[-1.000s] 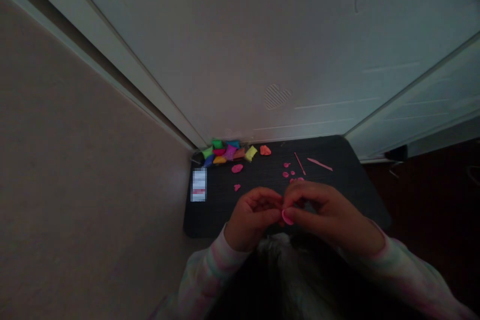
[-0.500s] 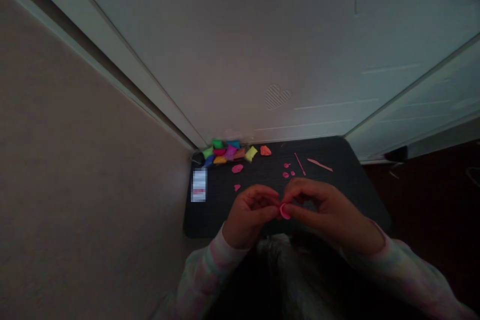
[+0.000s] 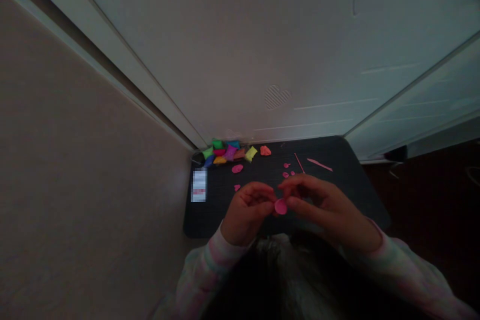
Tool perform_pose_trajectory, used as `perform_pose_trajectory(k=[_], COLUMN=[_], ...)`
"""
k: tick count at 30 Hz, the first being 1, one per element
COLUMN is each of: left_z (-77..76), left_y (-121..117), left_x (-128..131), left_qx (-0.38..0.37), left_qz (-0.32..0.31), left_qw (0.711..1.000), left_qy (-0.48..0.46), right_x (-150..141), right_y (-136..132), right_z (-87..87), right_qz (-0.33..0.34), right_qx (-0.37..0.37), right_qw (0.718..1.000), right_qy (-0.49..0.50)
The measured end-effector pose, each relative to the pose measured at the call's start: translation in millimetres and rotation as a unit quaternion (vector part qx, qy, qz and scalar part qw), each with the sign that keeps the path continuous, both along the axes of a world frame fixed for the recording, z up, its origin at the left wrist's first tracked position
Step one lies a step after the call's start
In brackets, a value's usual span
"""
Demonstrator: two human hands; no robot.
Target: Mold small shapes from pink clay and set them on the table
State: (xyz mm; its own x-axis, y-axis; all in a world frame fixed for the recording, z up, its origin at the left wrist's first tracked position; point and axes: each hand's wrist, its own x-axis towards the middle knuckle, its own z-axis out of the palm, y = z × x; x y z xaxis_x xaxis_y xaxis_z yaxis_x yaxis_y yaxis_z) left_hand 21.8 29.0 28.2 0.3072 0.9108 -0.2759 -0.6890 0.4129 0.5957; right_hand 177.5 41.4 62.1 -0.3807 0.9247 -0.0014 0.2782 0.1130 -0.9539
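A small, round, flattened piece of pink clay (image 3: 280, 206) is pinched at its left edge by my left hand (image 3: 249, 212). My right hand (image 3: 326, 207) is just right of it, thumb and forefinger apart, with nothing visible between them. Beyond my hands on the dark table lie a flat pink clay oval (image 3: 237, 168), a little pink clay piece (image 3: 237, 187) and several small pink bits (image 3: 286, 175). A thin pink stick (image 3: 299, 162) and a pink modelling knife (image 3: 320, 164) lie to their right.
Packets of coloured clay (image 3: 225, 152) are heaped at the table's back left, with an orange lump (image 3: 265, 150) beside them. A blurred white rectangle (image 3: 198, 185) lies at the left edge. The dark table (image 3: 217, 222) stands against a pale panel (image 3: 232, 60).
The right thumb and forefinger have come off the pink clay piece, which now shows its round face. Both hands have shifted slightly up, and the piece has moved a little left.
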Motion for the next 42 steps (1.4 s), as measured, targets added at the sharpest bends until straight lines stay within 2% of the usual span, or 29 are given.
perform_pose_trajectory(k=[4,10,15,27,31,34,37,40,42], left_z=[-0.8,2.6,4.4,2.9,1.3,2.4,4.9,6.3,6.1], left_y=[1,2,1,2,1,-2,-6,-9,-10], left_x=[-1,0,3,7,7,5,3,3,3], left_qx=[-0.004,-0.021,-0.030,-0.025,-0.003,0.058,0.136,0.202,0.227], left_qz=[0.027,0.057,0.072,0.105,0.127,0.166,0.207,0.230,0.234], left_qw=[1.000,0.998,0.997,0.994,0.988,0.960,0.910,0.866,0.854], left_qy=[-0.011,-0.011,-0.014,0.027,0.091,0.220,0.334,0.396,0.406], right_x=[4,1,-8,-16,-17,-17,-17,-19,-20], right_y=[-2,-6,-6,-7,-8,-8,-8,-8,-9], right_z=[-3.4,-4.2,-6.9,-14.7,-15.1,-15.9,-17.3,-18.8,-20.0], right_qz=[-0.040,-0.001,-0.005,-0.064,-0.090,-0.101,-0.096,-0.100,-0.112], right_qx=[0.039,0.211,0.299,0.339,0.323,0.285,0.243,0.212,0.201], right_qw=[0.998,0.978,0.954,0.935,0.938,0.951,0.965,0.972,0.973], right_qy=[0.021,-0.007,-0.035,-0.077,-0.086,-0.064,-0.032,0.001,0.010])
